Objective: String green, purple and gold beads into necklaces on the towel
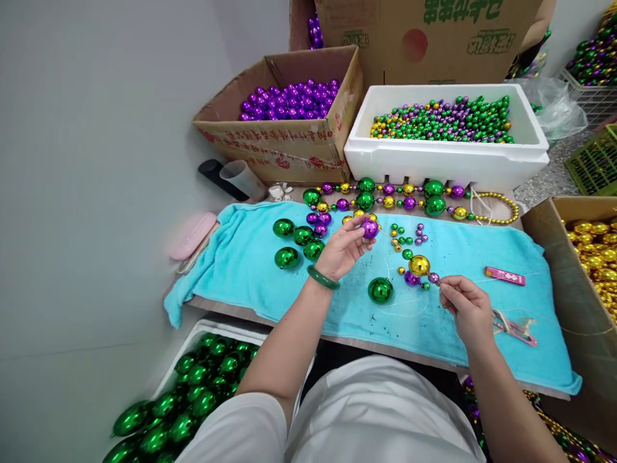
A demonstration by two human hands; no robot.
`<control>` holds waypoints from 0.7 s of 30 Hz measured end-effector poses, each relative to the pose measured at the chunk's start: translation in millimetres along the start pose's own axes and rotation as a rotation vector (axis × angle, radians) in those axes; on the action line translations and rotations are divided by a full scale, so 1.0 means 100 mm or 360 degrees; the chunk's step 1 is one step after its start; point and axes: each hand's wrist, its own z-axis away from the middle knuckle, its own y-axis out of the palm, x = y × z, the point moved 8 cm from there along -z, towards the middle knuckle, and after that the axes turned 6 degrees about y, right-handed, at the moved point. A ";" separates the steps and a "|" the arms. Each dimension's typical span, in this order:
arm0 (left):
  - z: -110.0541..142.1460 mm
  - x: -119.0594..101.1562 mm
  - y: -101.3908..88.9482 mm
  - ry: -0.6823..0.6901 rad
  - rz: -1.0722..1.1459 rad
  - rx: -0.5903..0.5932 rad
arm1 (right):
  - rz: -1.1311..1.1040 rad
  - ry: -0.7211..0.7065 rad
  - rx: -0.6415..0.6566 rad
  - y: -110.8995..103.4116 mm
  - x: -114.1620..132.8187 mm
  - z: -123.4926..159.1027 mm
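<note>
My left hand (344,245), with a green bangle (322,277) at the wrist, pinches a shiny purple bead (369,229) between its fingertips. A thin needle-like line runs from that bead toward a small gold bead. Lower right, my right hand (465,305) has its fingertips closed at a small light-purple bead (434,278) on a strand. Beside it on the strand are a large gold bead (419,265) and a purple bead (411,278). A large green bead (380,290) with clear thread lies on the turquoise towel (250,270) between my hands.
Behind the towel lies a finished-looking bead strand (409,203). A white foam box (446,153) and a cardboard box of purple beads (289,145) stand beyond. Loose green beads (286,257) lie left; a pink cutter (504,276) and pink scissors (523,331) lie right. Green beads fill a lower-left box.
</note>
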 end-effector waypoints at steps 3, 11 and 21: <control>0.00 -0.04 0.03 0.0194 -0.0307 0.0017 | 0.0019 -0.0020 0.0003 0.01 0.02 0.01; -0.01 -0.12 0.03 0.0473 -0.0696 0.0020 | 0.0033 -0.0016 -0.0019 0.00 0.03 0.01; 0.01 -0.17 0.05 0.0568 -0.0890 0.0029 | 0.0063 0.0011 -0.0062 -0.04 0.02 0.00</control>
